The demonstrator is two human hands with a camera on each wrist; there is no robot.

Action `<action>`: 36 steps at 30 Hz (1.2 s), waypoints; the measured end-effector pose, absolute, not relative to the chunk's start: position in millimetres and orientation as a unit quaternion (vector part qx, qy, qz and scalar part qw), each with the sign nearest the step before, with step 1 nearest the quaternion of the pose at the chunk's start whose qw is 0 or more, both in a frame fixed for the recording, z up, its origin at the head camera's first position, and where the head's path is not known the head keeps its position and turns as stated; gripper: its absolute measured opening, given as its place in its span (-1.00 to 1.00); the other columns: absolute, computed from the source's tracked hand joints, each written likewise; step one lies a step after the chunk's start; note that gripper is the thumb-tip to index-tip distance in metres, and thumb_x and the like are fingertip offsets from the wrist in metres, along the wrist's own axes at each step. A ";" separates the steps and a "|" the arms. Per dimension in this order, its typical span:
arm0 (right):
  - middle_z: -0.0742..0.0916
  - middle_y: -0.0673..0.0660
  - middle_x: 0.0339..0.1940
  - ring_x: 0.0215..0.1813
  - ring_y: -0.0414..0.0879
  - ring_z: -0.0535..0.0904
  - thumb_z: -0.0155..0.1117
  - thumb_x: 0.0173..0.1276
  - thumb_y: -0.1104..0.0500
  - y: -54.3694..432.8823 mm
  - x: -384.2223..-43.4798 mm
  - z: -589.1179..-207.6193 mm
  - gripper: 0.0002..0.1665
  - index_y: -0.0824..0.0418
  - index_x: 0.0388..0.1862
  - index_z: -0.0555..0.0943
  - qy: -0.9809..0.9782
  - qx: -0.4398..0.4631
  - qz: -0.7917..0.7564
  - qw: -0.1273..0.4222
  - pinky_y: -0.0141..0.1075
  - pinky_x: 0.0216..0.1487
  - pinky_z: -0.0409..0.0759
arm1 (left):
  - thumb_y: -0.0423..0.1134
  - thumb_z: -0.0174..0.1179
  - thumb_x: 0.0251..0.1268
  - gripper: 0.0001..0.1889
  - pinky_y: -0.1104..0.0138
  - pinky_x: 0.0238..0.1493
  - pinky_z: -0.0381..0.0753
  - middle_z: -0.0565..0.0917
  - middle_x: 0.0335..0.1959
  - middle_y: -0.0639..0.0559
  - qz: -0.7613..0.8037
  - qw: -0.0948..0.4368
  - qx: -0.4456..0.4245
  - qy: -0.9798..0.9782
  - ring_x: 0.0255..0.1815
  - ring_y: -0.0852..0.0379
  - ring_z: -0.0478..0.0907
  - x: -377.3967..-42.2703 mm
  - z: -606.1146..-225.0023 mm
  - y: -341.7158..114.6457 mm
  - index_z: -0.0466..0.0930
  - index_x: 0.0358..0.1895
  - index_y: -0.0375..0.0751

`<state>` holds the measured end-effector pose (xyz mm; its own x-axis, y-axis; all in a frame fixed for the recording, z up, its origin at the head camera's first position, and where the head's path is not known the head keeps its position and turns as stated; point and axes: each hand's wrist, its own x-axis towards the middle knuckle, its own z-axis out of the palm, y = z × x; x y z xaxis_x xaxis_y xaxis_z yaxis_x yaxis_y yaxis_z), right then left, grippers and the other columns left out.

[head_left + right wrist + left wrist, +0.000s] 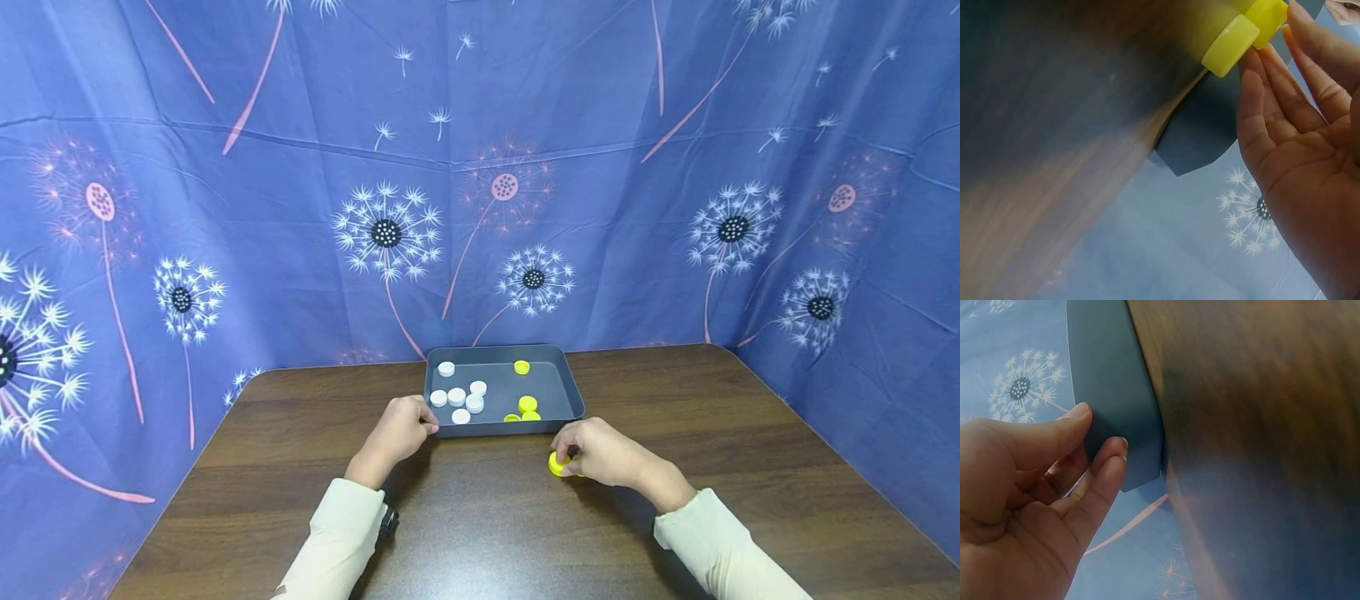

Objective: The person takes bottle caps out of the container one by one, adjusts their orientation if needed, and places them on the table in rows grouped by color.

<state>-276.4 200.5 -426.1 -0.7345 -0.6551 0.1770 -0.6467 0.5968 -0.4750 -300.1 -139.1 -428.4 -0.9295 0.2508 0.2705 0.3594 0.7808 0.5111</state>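
A dark grey tray (pixel 495 429) sits at the back of the table, with white bottle caps (pixel 457 397) on its left side and yellow bottle caps (pixel 527 404) on its right. My left hand (pixel 401 429) grips the tray's front left corner; in the left wrist view, the thumb (pixel 1075 419) is at the rim and fingers touch the wall (pixel 1119 381). Just before the front right corner, my right hand (pixel 607 454) pinches a yellow bottle cap (pixel 558 465). The right wrist view shows the pinched cap (pixel 1269 22) and a second yellow cap (pixel 1230 47) beside it.
The brown wooden table (pixel 480 517) extends in front of the tray and to both sides. A blue dandelion-print cloth (pixel 465 108) hangs behind the table and along its sides.
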 end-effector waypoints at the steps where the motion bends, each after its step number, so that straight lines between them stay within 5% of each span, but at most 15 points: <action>1: 0.77 0.00 -0.20 -0.12 -0.13 0.67 0.52 0.05 0.41 200.7 -276.5 -426.0 -0.76 0.09 -0.47 0.70 0.893 -0.363 -0.266 0.008 -0.23 -0.15 0.67 | -0.46 0.38 0.15 -0.88 0.33 -0.34 0.55 0.59 -0.51 0.14 -0.289 0.094 -0.162 -0.939 -0.40 0.22 0.51 -300.2 -428.3 -139.1 0.75 -0.51 -0.22; 13: 0.74 0.11 -0.01 0.03 -0.06 0.65 0.51 0.18 0.26 200.5 -281.9 -419.5 -0.71 0.21 -0.09 0.73 0.864 -0.365 -0.345 -0.030 -0.16 -0.02 0.64 | -0.46 0.39 0.14 -0.89 0.32 -0.32 0.57 0.60 -0.50 0.14 -0.285 0.099 -0.168 -0.938 -0.38 0.21 0.54 -301.1 -428.5 -139.1 0.76 -0.51 -0.23; 23: 0.74 0.15 0.02 0.04 -0.03 0.64 0.51 0.20 0.24 198.9 -300.6 -416.1 -0.64 0.15 0.00 0.72 0.838 -0.366 -0.393 -0.093 -0.13 -0.04 0.63 | -0.46 0.39 0.13 -0.88 0.30 -0.28 0.59 0.61 -0.50 0.13 -0.279 0.102 -0.161 -0.941 -0.36 0.19 0.56 -300.4 -427.2 -139.3 0.75 -0.51 -0.22; 36: 0.73 0.12 0.06 0.11 0.02 0.62 0.49 0.21 0.26 186.1 -329.2 -418.2 -0.61 0.19 0.05 0.70 0.846 -0.317 -0.420 -0.082 -0.01 0.02 0.62 | -0.46 0.39 0.14 -0.89 0.30 -0.27 0.60 0.62 -0.49 0.12 -0.284 0.096 -0.163 -0.940 -0.35 0.18 0.57 -299.5 -427.3 -138.6 0.76 -0.50 -0.24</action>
